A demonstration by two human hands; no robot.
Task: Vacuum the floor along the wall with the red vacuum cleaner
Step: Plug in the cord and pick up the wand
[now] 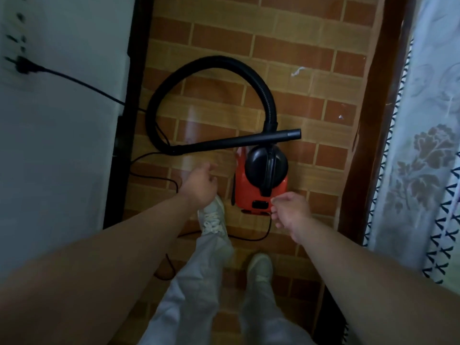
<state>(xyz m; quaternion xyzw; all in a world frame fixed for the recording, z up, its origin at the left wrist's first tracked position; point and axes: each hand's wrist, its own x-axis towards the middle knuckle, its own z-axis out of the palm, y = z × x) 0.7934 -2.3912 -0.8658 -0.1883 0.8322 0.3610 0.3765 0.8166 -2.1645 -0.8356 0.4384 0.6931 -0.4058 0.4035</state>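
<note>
A: Status?
B: See red vacuum cleaner (261, 189) mid-floor, wall (62, 150) at left. Left hand (201, 181) open, empty, just left of it. Right hand (290, 214) at its near edge by the cord (258, 238); cannot tell if gripping.
A: Risk?
B: Could snag the near shoe (213, 220) on cord slack, yank the plug (23, 66).

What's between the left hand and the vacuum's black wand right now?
Nothing but bare brick-patterned floor separates the left hand from the wand, as the head view shows.

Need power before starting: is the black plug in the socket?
In: the black plug sits in the white socket strip, cord trailing floorward.
</note>
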